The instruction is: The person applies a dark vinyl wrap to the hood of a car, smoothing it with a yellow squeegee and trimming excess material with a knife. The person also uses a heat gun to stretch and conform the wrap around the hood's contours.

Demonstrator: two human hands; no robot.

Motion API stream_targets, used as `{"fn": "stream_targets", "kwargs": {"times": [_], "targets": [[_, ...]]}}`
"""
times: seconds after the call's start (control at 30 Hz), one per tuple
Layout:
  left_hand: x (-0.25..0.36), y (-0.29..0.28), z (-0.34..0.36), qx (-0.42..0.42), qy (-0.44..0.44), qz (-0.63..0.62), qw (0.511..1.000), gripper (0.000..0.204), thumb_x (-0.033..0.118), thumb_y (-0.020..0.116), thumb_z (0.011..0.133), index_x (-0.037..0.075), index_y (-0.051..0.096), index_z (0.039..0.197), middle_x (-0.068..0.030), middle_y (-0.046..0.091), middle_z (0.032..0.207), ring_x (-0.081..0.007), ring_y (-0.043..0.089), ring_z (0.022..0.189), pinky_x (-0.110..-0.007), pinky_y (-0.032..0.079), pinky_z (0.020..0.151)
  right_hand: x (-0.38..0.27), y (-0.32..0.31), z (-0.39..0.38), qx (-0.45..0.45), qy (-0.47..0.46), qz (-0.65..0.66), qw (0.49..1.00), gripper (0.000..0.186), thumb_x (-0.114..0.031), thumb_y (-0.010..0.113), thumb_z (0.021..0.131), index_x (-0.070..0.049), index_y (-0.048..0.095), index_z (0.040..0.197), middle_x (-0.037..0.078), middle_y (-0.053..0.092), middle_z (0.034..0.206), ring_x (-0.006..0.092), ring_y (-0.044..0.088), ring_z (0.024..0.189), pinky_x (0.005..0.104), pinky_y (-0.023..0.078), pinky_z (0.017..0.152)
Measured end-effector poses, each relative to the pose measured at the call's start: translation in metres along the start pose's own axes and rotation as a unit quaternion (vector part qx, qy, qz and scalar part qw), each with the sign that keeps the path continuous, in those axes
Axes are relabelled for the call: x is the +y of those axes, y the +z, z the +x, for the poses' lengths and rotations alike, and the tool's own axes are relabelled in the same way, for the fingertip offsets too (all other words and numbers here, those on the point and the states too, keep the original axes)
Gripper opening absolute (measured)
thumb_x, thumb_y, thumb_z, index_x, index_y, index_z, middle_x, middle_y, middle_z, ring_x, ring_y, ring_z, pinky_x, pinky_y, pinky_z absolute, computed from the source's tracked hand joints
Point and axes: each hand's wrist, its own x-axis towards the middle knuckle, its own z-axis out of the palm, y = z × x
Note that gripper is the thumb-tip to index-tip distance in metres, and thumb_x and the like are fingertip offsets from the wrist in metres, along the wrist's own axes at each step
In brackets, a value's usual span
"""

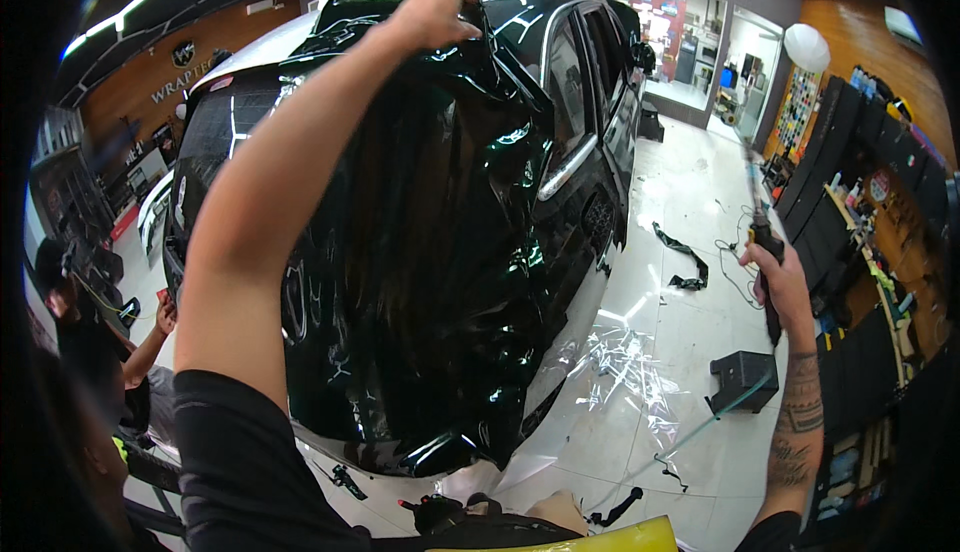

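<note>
I look down on a white floor (675, 182), where the car (605, 167) stands mid-view, dark film (410, 212) draped over its rear corner. Left of it is a co-worker (75, 307); right, on the floor, lie clear scraps (630, 377) and a box (742, 384). My hands are well apart: a black tool (768, 244) fills the right hand (787, 287); the left hand (435, 14) is clamped on the film's top edge.

Glossy dark film (420, 252) hangs rumpled over that car's (590, 187) rear corner; a black hand tool (767, 242) tilts upward, well apart.
</note>
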Motion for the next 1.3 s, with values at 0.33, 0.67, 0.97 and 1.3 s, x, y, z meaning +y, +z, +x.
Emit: {"fn": "stream_targets", "kwargs": {"times": [0.33, 0.67, 0.97, 1.3], "targets": [[-0.02, 0.039, 0.07, -0.257, -0.097, 0.067, 0.959, 0.115, 0.05, 0.092, 0.059, 0.014, 0.036, 0.153, -0.0197, 0.041, 0.153, -0.0386, 0.037, 0.142, -0.049, 0.037, 0.112, -0.003, 0.029, 0.22, -0.039, -0.393, -0.43, 0.812, 0.034, -0.015, 0.074, 0.077, -0.004, 0.062, 0.107, 0.015, 0.063, 0.094, 0.0365, 0.062, 0.09, 0.0458, 0.049, 0.079], [0.007, -0.04, 0.055, -0.156, -0.044, -0.177, 0.971, 0.032, 0.006, 0.067, 0.091, 0.002, 0.065, 0.123, -0.0042, 0.071, 0.111, -0.0135, 0.061, 0.101, -0.031, 0.049, 0.093, 0.004, 0.107, 0.365, -0.036, -0.546, -0.377, 0.747, 0.039, -0.016, 0.072, 0.079, -0.007, 0.057, 0.114, 0.016, 0.064, 0.096, 0.0372, 0.063, 0.092, 0.0466, 0.049, 0.079], [-0.034, -0.226, -0.021, -0.014, -0.195, -0.033, 0.98, 0.058, 0.021, 0.077, 0.086, 0.007, 0.051, 0.136, -0.0133, 0.055, 0.136, -0.0256, 0.058, 0.118, -0.039, 0.053, 0.098, -0.05, 0.185, 0.347, -0.023, -0.685, -0.321, 0.654, 0.041, -0.012, 0.073, 0.075, -0.007, 0.057, 0.112, 0.01, 0.061, 0.095, 0.033, 0.064, 0.084, 0.0415, 0.049, 0.079], [-0.013, -0.212, -0.01, -0.089, -0.213, 0.009, 0.973, 0.046, 0.017, 0.074, 0.088, 0.006, 0.059, 0.13, -0.0092, 0.062, 0.126, -0.0204, 0.06, 0.111, -0.035, 0.05, 0.097, -0.077, 0.18, 0.287, -0.096, -0.731, -0.296, 0.607, 0.014, -0.013, 0.059, 0.087, 0.0, 0.06, 0.082, 0.015, 0.066, 0.077, 0.0321, 0.069, 0.068, 0.0424, 0.056, 0.06]]}}
